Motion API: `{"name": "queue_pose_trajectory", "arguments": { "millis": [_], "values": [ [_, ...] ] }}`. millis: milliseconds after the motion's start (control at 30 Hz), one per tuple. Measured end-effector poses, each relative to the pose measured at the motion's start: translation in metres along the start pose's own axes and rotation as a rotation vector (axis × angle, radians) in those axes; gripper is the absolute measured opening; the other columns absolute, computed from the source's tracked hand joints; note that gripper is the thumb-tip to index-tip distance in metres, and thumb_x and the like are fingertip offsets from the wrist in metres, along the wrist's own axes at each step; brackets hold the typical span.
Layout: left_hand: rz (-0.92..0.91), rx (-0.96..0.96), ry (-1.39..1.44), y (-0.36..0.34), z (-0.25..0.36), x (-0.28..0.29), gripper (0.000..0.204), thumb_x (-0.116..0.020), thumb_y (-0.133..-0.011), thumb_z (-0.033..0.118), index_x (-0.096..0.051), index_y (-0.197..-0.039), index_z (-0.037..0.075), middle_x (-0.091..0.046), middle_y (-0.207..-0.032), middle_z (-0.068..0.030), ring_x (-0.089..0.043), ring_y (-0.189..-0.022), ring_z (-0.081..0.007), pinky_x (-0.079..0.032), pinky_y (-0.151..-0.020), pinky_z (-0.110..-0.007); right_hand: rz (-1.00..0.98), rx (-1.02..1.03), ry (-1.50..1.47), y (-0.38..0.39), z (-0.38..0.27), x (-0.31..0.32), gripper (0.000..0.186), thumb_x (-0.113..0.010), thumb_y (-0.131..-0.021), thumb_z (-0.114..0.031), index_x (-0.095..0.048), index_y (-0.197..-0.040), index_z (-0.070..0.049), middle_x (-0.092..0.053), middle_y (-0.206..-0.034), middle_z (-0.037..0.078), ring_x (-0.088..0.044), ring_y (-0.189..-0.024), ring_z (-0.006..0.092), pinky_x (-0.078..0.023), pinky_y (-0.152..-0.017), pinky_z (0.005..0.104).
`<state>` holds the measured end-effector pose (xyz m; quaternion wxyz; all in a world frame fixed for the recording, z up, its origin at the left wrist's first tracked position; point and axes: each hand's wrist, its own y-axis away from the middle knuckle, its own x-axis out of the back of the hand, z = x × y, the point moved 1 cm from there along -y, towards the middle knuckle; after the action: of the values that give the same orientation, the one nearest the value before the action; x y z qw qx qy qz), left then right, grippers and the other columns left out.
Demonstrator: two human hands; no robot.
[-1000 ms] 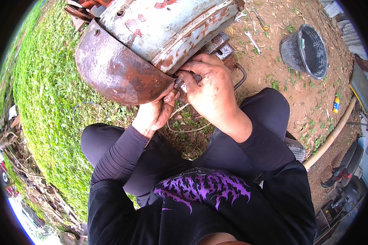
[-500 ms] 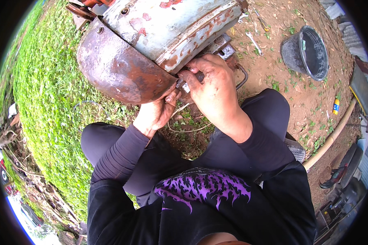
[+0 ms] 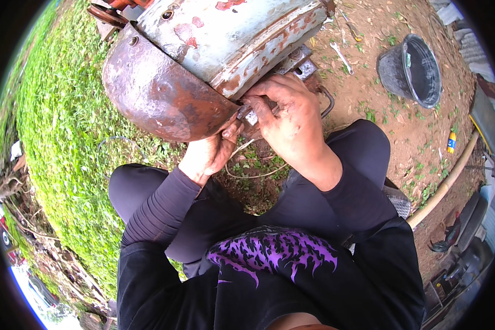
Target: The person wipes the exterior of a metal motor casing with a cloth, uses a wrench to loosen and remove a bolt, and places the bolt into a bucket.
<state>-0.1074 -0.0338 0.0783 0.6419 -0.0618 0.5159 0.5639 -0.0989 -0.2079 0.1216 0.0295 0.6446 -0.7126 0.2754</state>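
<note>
A worn cylindrical machine that looks like an electric motor lies before me, with a grey, paint-chipped body (image 3: 203, 44) and a rusty domed end cover (image 3: 162, 91). My left hand (image 3: 212, 153) presses against the lower rim of that cover, its fingers closed; their tips are partly hidden under the edge. Beneath the grey body, at a metal mounting bracket (image 3: 304, 67), my right hand (image 3: 292, 113) is bent with thumb and fingers pinched together. Whatever lies between its fingertips is hidden. A small metal block (image 3: 251, 117) shows just below the right thumb.
To the right, a black bucket (image 3: 388, 71) lies tilted on bare soil. A wrench (image 3: 342, 58) and other hand tools lie beyond the machine. A yellow bottle (image 3: 451, 142) and a long pole (image 3: 445, 184) are farther right. Grass (image 3: 60, 121) covers the left side.
My right hand has shifted slightly to the right and its fingers have changed position under the body. My left hand stays at the cover's rim.
</note>
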Motion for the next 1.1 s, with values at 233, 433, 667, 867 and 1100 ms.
{"name": "queue_pose_trajectory", "arguments": {
  "millis": [233,433,667,867,1100],
  "values": [
    [0.042,0.007,-0.044,0.002,0.001,-0.008,0.029,-0.058,-0.091,-0.001,-0.051,-0.118,0.006,-0.052,-0.087,0.0006,-0.038,-0.06,-0.0063,-0.036,-0.061,-0.021,0.022,-0.045,0.019,0.0,-0.001,0.001,0.013,-0.073,-0.073,0.001,-0.071,-0.085,-0.001,-0.067,-0.084,0.011,-0.064,-0.08,0.0271,-0.049,-0.073,0.0339],
    [0.013,-0.012,-0.044,0.003,0.0,-0.009,0.027,-0.057,-0.091,-0.002,-0.05,-0.117,0.006,-0.05,-0.085,0.0012,-0.038,-0.06,-0.0063,-0.036,-0.061,-0.021,0.01,-0.133,-0.01,0.002,-0.002,0.0,0.015,-0.075,-0.071,0.0,-0.071,-0.085,-0.001,-0.065,-0.079,0.01,-0.064,-0.077,0.0254,-0.05,-0.07,0.0339],
    [-0.048,0.018,-0.028,0.001,0.001,0.003,0.02,-0.061,-0.091,0.001,-0.056,-0.11,0.008,-0.054,-0.087,0.002,-0.041,-0.064,-0.0072,-0.042,-0.076,-0.026,0.01,-0.213,-0.135,0.001,-0.003,0.0,0.014,-0.076,-0.073,-0.001,-0.073,-0.086,-0.002,-0.065,-0.077,0.008,-0.061,-0.068,0.0178,-0.049,-0.062,0.0282],
    [-0.004,-0.01,-0.028,0.002,0.0,-0.002,0.023,-0.057,-0.092,-0.002,-0.052,-0.113,0.007,-0.05,-0.083,0.0013,-0.037,-0.059,-0.0069,-0.035,-0.062,-0.022,-0.009,-0.166,-0.074,0.0,0.001,0.0,0.014,-0.074,-0.075,-0.001,-0.074,-0.089,-0.003,-0.066,-0.079,0.006,-0.059,-0.065,0.014,-0.047,-0.059,0.0255],
    [0.026,0.026,-0.004,0.001,0.0,0.001,0.025,-0.057,-0.092,-0.002,-0.052,-0.114,0.007,-0.052,-0.085,0.0007,-0.038,-0.061,-0.007,-0.036,-0.062,-0.022,-0.018,-0.2,-0.146,0.001,-0.002,0.0,0.015,-0.074,-0.075,-0.002,-0.073,-0.09,-0.003,-0.066,-0.078,0.007,-0.061,-0.067,0.0143,-0.048,-0.058,0.0264]
  ]
}}
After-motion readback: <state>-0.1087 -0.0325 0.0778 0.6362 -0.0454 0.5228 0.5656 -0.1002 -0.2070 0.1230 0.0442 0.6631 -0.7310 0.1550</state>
